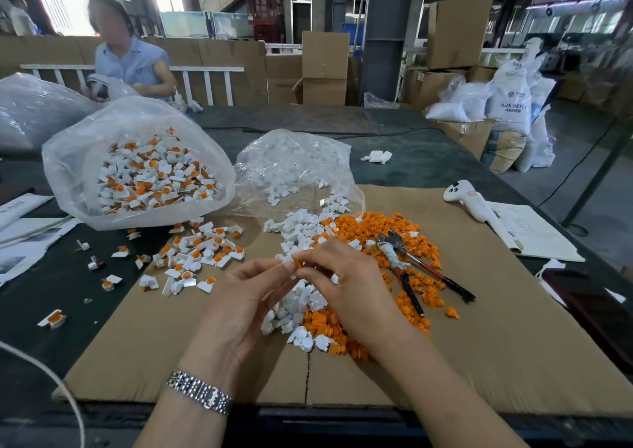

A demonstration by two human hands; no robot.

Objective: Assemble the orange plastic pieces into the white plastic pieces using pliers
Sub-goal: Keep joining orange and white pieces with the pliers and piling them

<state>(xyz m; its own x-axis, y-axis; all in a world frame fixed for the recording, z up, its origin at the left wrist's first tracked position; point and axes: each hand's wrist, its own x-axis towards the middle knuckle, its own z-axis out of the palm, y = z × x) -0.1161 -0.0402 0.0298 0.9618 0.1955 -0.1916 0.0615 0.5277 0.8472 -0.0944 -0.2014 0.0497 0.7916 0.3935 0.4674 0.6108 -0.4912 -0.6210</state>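
Cardboard sheet (479,327) on dark table (394,170), warehouse boxes (323,67)

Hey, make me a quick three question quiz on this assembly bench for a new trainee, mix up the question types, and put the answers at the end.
1. True or false: the pliers are held in the right hand.
2. Multiple choice: where do most finished white-and-orange assemblies sit? A) in the big clear bag at the left; B) on the open notebook; C) in a cardboard box.
3. Fill in: both hands pinch a small ____ piece between the fingertips.

Key: 1 false, the pliers lie on the loose orange pieces on the cardboard sheet. 2 A. 3 orange; the left hand meets the right there.
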